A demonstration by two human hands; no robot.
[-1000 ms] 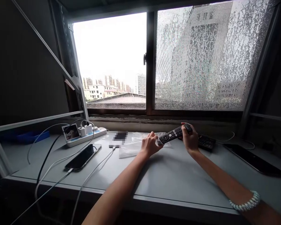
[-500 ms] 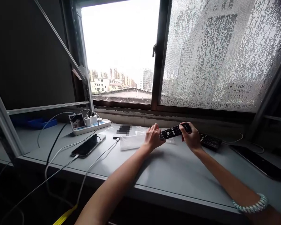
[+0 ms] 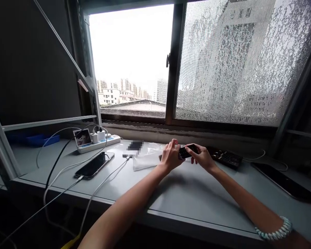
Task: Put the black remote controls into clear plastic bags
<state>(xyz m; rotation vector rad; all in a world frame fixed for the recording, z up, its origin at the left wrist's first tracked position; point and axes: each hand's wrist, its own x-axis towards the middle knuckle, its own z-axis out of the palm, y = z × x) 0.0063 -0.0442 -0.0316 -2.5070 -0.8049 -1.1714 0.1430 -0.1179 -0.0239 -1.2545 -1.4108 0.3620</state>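
a remote (image 3: 187, 151) was grasped by the fingers of the left hand (image 3: 170, 157) and right hand (image 3: 202, 158). it was judged light, stiff, slippery; best held at its long edges.

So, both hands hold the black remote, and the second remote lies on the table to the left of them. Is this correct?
Not quite. The head view shows the left hand and the right hand both holding the black remote, but the second remote lies on the table to the right of them, not the left.
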